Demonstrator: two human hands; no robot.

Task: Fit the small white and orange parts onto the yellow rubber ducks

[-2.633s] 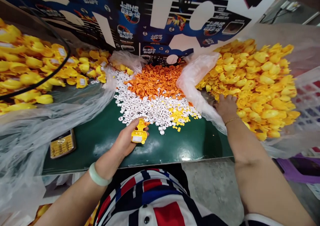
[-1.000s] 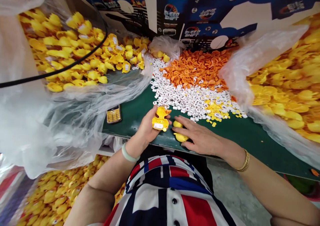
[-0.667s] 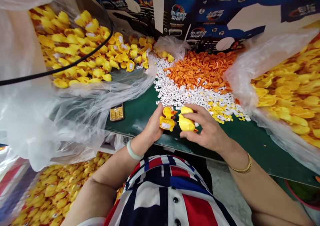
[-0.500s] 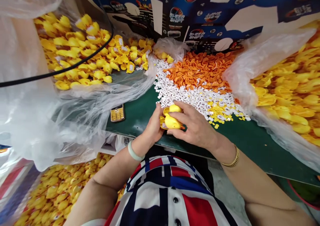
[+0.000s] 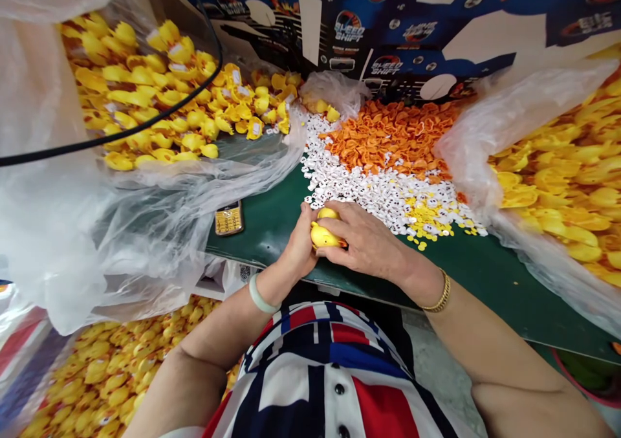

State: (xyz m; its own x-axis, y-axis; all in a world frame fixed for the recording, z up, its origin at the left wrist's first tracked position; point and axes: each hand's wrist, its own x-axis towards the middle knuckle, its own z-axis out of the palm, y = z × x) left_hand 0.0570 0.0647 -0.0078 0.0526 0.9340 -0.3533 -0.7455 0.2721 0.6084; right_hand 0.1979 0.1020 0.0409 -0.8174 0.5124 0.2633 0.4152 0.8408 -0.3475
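Between my two hands, just above the table's front edge, is a yellow toy duck (image 5: 324, 236) with an orange beak pointing right. My left hand (image 5: 299, 244) grips it from the left side, thumb up along its edge. Over its top and right side my right hand (image 5: 361, 239) is closed, fingers wrapped around the shell. The duck's underside and the seam are hidden by the hands. Just beyond my fingers lies a spread of small white eye pieces (image 5: 359, 182), with yellow discs (image 5: 427, 218) at its right and a heap of orange beak pieces (image 5: 392, 137) behind.
Yellow duck shells fill a plastic-lined pile (image 5: 160, 101) at the left and another pile (image 5: 572, 179) at the right. A phone (image 5: 229, 219) lies on the green table (image 5: 262, 215). A black cable (image 5: 121, 138) crosses the left side. Many ducks (image 5: 107, 373) are below left. Printed cardboard (image 5: 339, 30) stands behind.
The two yellow duck halves, apart before with an open shell in my left hand, are now pressed together. My right hand has moved left and closed over them.
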